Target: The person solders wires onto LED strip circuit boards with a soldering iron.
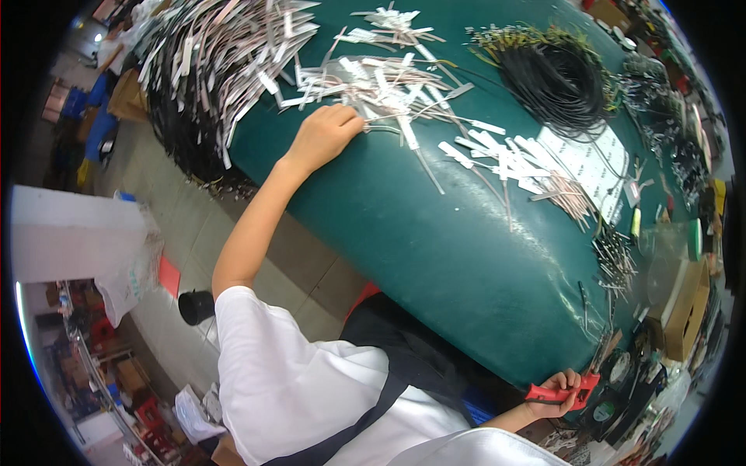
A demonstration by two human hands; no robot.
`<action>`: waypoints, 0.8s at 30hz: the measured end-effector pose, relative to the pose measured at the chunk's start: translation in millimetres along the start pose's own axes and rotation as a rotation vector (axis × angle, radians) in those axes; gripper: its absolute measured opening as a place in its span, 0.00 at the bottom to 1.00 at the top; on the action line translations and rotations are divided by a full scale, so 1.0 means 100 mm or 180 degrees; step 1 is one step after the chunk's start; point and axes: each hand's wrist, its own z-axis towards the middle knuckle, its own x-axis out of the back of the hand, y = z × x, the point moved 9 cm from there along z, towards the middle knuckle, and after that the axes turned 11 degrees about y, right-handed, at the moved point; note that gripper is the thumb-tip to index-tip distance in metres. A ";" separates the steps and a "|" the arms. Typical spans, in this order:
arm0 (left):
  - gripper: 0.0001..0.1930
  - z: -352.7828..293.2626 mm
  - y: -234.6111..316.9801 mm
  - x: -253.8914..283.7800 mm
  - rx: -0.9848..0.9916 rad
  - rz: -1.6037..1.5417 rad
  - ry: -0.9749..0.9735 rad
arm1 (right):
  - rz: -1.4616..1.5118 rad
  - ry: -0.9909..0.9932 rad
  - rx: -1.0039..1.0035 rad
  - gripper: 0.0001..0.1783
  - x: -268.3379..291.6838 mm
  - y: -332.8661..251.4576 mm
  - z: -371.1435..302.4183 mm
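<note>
My left hand [326,133] is closed at the near edge of a loose pile of thin pinkish wires with white flat tags [388,89]. Its fingertips pinch a thin wire [382,129], partly hidden by the fingers. At the lower right, my right hand [561,386] is wrapped round the handle of a red gun-shaped hand tool [584,391] with black on its grip. The tool's front end points up and away, over the table's right edge. A smaller spread of white-tagged wires [505,159] lies right of the left hand.
A green-covered table [435,256] stretches across the view. A thick bundle of tagged wires [210,70] hangs over its far left side. Coiled black cable [556,85] lies at the far right, beside a white printed sheet [614,167]. A cardboard box [687,311] stands at the right.
</note>
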 end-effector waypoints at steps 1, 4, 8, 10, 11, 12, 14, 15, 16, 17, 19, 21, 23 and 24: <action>0.07 0.03 -0.07 -0.01 0.0053 0.0072 0.0085 | 0.0025 -0.0007 0.0067 0.24 0.04 -0.01 -0.01; 0.06 0.14 -0.23 -0.06 0.0525 0.0067 0.0152 | 0.0113 0.0098 -0.0001 0.29 0.08 0.01 -0.02; 0.09 0.47 0.23 -0.01 0.0643 -0.0426 0.0010 | 0.0185 -0.0027 0.0085 0.23 -0.01 0.01 -0.04; 0.13 0.45 0.50 -0.03 -0.0025 -0.0901 -0.0263 | 0.0326 -0.0131 -0.0181 0.27 0.00 0.11 0.02; 0.12 0.50 0.63 -0.07 -0.0256 -0.0954 -0.0443 | 0.0328 0.0000 -0.0116 0.31 0.03 0.08 0.02; 0.12 0.64 0.80 -0.13 -0.0512 -0.0975 -0.0413 | 0.0274 -0.0012 -0.0033 0.32 0.00 0.00 -0.01; 0.09 0.64 0.83 -0.28 -0.0842 -0.1121 -0.0442 | 0.0302 -0.0112 0.0025 0.35 -0.01 -0.01 -0.01; 0.09 0.63 0.83 -0.30 -0.0892 -0.1146 -0.0441 | 0.0344 -0.0036 -0.0050 0.30 0.05 0.04 0.02; 0.07 0.59 0.82 -0.31 -0.0960 -0.1051 -0.0494 | 0.0385 0.0035 -0.0129 0.26 0.11 0.08 0.06; 0.05 0.55 0.78 -0.31 -0.1000 -0.0922 -0.0556 | 0.0331 0.0168 0.0046 0.25 0.06 0.06 0.02; 0.05 0.60 0.68 -0.35 -0.0894 -0.0748 -0.0468 | 0.0333 0.0120 0.0035 0.25 -0.03 0.07 0.01; 0.05 0.62 0.53 -0.35 -0.0721 -0.0461 -0.0244 | 0.0314 0.0081 0.0071 0.24 -0.01 0.01 -0.01; 0.06 0.64 0.42 -0.29 -0.0307 -0.0468 -0.0180 | 0.0473 0.0009 -0.0067 0.23 0.05 0.08 -0.01; 0.07 0.69 0.43 -0.25 -0.0159 -0.0518 -0.0075 | 0.0489 0.0016 -0.0022 0.23 0.04 0.05 -0.02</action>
